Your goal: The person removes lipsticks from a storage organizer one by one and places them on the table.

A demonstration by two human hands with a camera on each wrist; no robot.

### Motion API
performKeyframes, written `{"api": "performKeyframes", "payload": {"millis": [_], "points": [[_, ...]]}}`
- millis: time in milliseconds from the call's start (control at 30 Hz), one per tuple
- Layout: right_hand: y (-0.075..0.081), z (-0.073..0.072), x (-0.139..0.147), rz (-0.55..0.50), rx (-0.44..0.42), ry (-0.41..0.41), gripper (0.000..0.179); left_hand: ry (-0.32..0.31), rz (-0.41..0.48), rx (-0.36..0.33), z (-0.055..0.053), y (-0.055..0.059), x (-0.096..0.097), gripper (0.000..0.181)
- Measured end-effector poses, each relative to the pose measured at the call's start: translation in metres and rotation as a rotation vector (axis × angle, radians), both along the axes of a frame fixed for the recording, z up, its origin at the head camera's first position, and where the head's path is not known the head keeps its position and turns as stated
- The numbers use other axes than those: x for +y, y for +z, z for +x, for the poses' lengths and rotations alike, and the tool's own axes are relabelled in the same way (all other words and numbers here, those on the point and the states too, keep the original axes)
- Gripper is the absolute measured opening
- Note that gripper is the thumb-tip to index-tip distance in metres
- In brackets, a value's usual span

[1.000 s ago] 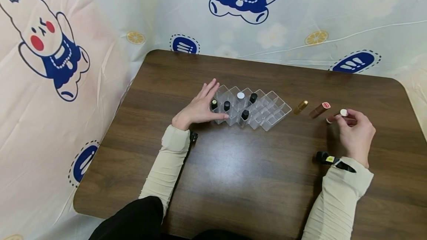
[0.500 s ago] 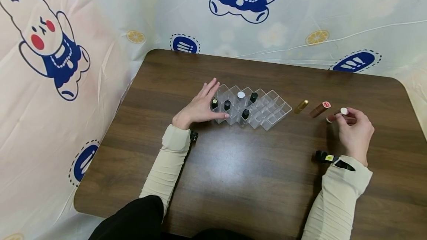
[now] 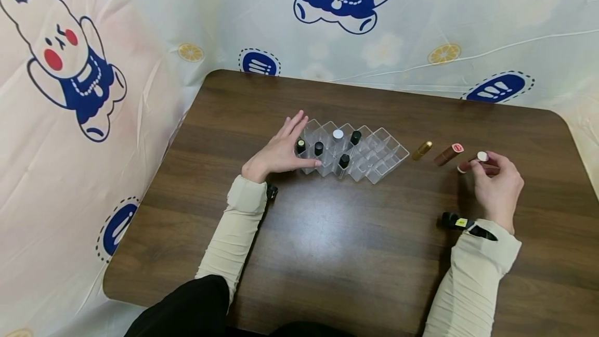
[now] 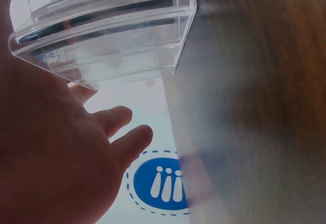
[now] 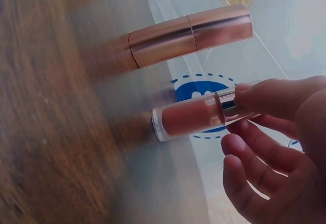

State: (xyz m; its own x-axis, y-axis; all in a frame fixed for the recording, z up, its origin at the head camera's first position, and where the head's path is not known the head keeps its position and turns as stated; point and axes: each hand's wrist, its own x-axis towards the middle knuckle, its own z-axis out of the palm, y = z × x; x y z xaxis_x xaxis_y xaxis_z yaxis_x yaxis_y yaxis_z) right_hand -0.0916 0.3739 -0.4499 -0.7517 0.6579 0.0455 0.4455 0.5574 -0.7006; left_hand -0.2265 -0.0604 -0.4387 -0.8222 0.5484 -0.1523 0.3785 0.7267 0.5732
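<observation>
A clear lipstick organizer with diamond-shaped compartments stands mid-table. My left hand spans its left end, fingers straight behind and thumb along the front; the left wrist view hides the exact contact. Several dark-capped tubes and a white-capped tube stand in its compartments. At the right, my right hand pinches a lip gloss tube by its shiny cap between thumb and fingers. The tube is upright, its clear base at or just above the table. Beside it stands a rose-brown lipstick.
Between the organizer and the rose-brown lipstick, a gold lipstick stands on the wooden table. A printed cloth hangs behind the table's rear edge and along its left side.
</observation>
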Motion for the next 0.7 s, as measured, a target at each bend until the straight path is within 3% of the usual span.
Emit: {"api": "performKeyframes", "payload": {"millis": [500,700], "points": [[0.0016,0.0016,0.0004,-0.037,0.007,-0.020,0.047,-0.006,0.006,-0.002,-0.0013,-0.0021,0.0007,0.115],[0.0046,0.0034,-0.0016,-0.057,0.073,-0.060,0.045,-0.008,0.009,0.000,-0.0017,-0.0025,0.0006,0.115]]}}
